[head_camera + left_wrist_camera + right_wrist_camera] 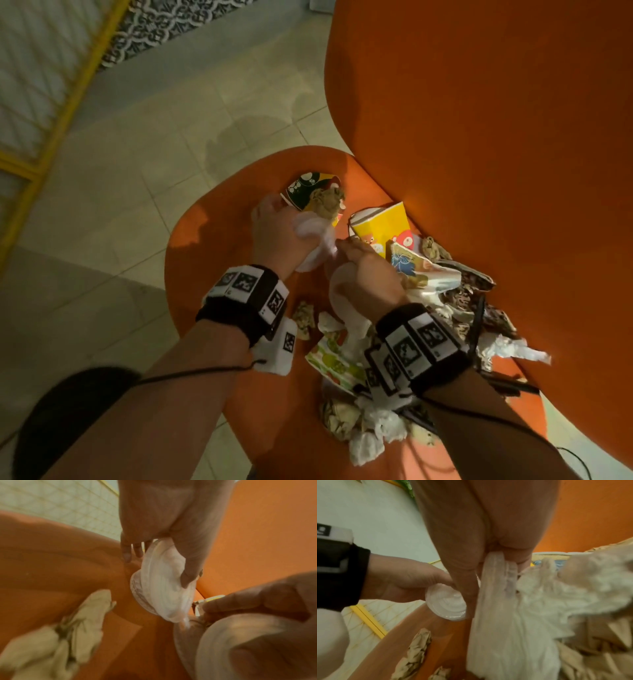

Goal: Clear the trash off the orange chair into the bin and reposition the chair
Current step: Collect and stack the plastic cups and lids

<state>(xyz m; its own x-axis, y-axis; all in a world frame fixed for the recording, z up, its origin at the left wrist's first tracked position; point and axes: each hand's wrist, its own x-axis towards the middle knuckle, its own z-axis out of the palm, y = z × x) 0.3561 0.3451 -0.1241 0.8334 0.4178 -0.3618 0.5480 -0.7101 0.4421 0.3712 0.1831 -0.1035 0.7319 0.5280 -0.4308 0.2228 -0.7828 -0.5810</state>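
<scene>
While loose tissues [371, 431] lie nearest at 6 o'clock on the chair [212, 260], right hand [368, 274] grips white plastic [342, 305]; left hand [279, 236] pinches a clear lid [154, 582], probably gathering one load. Cartons [382, 224] beyond at 1 o'clock. Bin unseen.

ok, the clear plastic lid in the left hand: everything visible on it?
The clear plastic lid is round, translucent white, with a ridged rim and concentric rings on its face. It looks thin and bent. The left hand grips it above the orange chair seat, tilted on edge. The right hand is close beside it, holding another whitish plastic piece.
</scene>
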